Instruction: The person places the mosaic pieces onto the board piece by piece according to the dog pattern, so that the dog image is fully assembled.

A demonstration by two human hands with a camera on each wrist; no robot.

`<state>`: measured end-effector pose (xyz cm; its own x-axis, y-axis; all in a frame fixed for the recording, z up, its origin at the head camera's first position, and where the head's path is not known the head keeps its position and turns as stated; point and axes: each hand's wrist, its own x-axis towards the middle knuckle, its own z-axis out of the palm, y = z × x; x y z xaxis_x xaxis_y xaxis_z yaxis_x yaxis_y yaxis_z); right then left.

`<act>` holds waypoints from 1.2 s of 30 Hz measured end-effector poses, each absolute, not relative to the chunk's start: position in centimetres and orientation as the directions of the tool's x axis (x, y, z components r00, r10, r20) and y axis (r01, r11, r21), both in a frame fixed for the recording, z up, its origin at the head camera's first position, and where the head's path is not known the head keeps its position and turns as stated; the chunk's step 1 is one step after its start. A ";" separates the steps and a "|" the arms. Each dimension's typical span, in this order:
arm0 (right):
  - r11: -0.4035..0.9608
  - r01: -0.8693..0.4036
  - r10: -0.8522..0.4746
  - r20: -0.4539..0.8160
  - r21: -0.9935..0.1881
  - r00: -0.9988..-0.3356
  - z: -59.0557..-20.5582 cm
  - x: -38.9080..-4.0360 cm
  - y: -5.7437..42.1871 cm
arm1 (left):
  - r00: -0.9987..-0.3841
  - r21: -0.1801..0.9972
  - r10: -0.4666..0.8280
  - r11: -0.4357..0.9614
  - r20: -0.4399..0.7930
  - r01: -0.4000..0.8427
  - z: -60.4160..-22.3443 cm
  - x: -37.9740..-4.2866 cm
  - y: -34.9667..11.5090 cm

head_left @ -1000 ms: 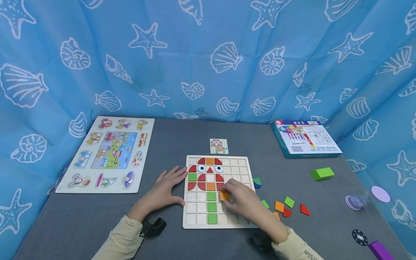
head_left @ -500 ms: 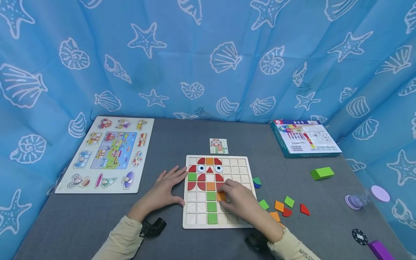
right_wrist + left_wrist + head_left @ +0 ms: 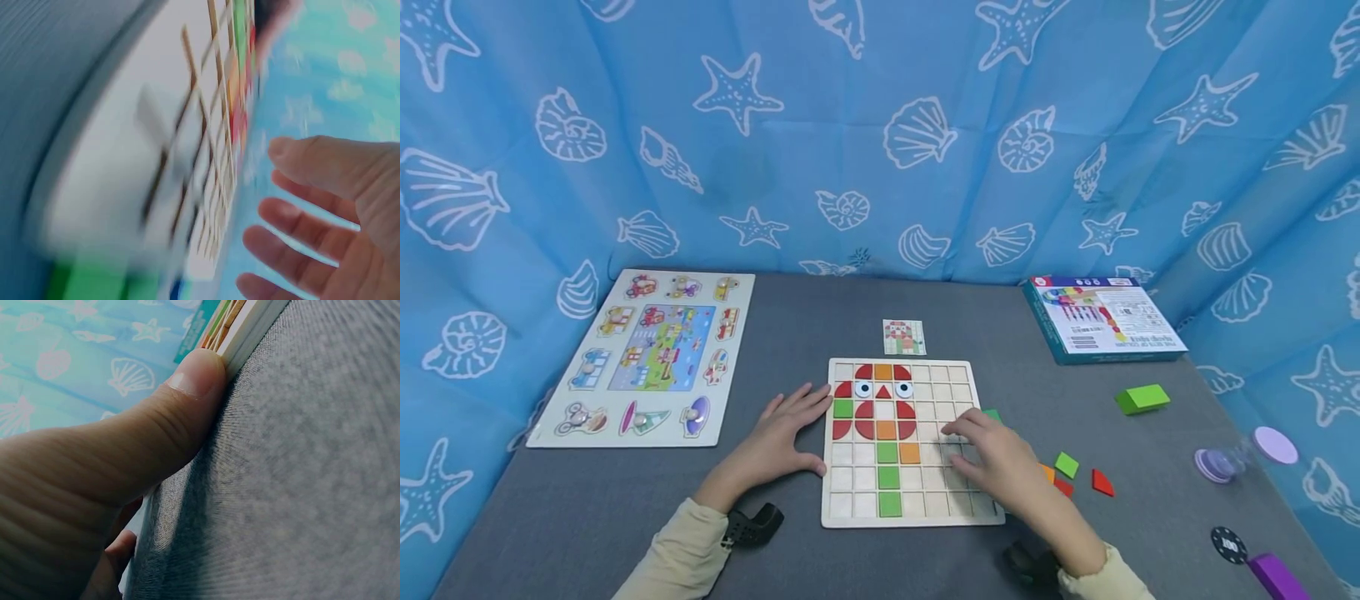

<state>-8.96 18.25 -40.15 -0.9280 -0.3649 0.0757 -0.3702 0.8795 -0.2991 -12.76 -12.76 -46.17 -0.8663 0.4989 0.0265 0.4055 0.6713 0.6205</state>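
Observation:
A wooden grid board (image 3: 936, 504) lies on the grey table, with red, green and orange tiles and two eye tiles set in its cells. One orange tile (image 3: 909, 453) sits beside the top green tile (image 3: 887, 452) of a column of green ones. My left hand (image 3: 778, 442) rests at the board's left edge, fingers spread; in the left wrist view its thumb (image 3: 194, 378) touches the board's side. Over the right part of the board hovers my right hand (image 3: 996, 458), fingers loosely bent and holding nothing. A small pattern card (image 3: 904, 337) lies behind the board.
Loose tiles, among them a green tile (image 3: 1067, 465) and a red quarter-round tile (image 3: 1102, 482), lie right of the board. Farther right are a green block (image 3: 1142, 399) and a purple block (image 3: 1276, 577). A box (image 3: 1105, 321) and a peg puzzle (image 3: 643, 358) stand at the back corners.
My right hand has set the orange tile into the cell beside the green one, let go and moved right. The left hand has stayed in place.

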 end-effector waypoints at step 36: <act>0.977 -0.111 -0.116 -0.015 -0.183 -0.993 -40.2 -7.4 24.8 | -0.862 0.620 0.507 0.668 0.027 0.412 -46.4 -12.8 -12.9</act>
<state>-7.43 24.78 -40.18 -0.9931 -0.1161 -0.0155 -0.1114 0.9768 -0.1828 -12.84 -12.91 -46.41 -0.8616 0.5069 0.0266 0.4120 0.6677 0.6200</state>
